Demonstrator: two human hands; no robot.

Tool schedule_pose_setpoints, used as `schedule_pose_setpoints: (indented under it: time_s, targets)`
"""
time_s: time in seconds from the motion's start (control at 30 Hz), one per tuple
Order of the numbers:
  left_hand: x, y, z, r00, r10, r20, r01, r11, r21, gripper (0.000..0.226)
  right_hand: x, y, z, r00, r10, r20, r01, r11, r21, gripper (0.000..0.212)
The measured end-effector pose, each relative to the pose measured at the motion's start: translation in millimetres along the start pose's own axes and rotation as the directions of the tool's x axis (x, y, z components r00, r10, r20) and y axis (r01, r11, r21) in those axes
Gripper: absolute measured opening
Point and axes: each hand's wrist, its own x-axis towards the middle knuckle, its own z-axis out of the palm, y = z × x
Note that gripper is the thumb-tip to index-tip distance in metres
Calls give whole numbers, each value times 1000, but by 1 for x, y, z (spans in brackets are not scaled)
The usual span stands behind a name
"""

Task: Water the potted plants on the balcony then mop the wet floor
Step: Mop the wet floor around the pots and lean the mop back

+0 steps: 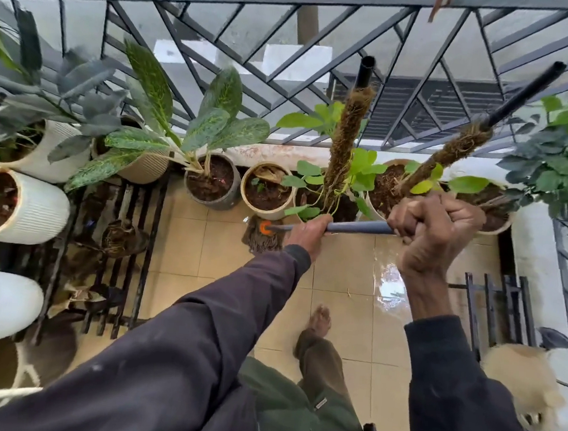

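Grey mop handle [357,228] sat in both grips: left hand [308,234] clenched round it low, right hand [436,228] clenched high. Brown mop head [261,239] lay on wet tiled floor [356,280], just beside a cream pot [268,188].

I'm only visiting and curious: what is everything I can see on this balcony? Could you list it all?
Ribbed pots: three, white, left side.
Pots in a row: about six, beige, grey and cream, below the railing.
Moss poles: two, brown with black tops, rising from pots in that row.
Railing: one, dark grey, across the top.
Mop: one, grey handle, orange collar, brownish head on the floor beside the cream pot.
Floor tiles: beige, wet and shiny on the right.
Racks: two, black, left and right.
Bare foot: one, on the tiles.
Left hand: grips the mop handle lower down.
Right hand: grips the handle's upper end.
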Motion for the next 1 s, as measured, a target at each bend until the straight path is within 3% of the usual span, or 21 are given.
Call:
schedule_pose_setpoints:
  time_s: [0.1, 0.3, 0.47, 0.57, 0.67, 0.83, 1.0]
  targets:
    - [-12, -11, -7, 1000, 7, -7, -7, 999, -48, 48, -15, 2, 18, 1000, 4, -20, -4, 1000, -5, 53]
    - [-47, -63, -38, 999, 18, 35, -15, 996, -87, 26, -43, 22, 67, 994, 108, -34, -107, 994, 23, 50]
    - [-89, -125, -50, 980, -128, 151, 129, 992, 4, 43, -77, 54, 102, 980, 200, -18, -200, 980, 10, 42]
    - [-108, -155, -60, 973, -141, 182, 143, 990, 5, 50, -93, 62, 125, 978, 208, 4, -208, 977, 43, 40]
    - [-106, -167, -77, 985, -126, 122, 129, 991, -22, 52, -93, 58, 151, 990, 136, 44, -138, 990, 34, 43]
    - [-79, -157, -118, 999, -35, -5, 34, 991, -132, 30, -74, 39, 194, 996, 10, 87, -11, 1000, 10, 53]
    - [-44, -140, -158, 992, 7, -125, -31, 982, -184, 37, -58, 22, 223, 991, -86, 106, 86, 996, 8, 48]
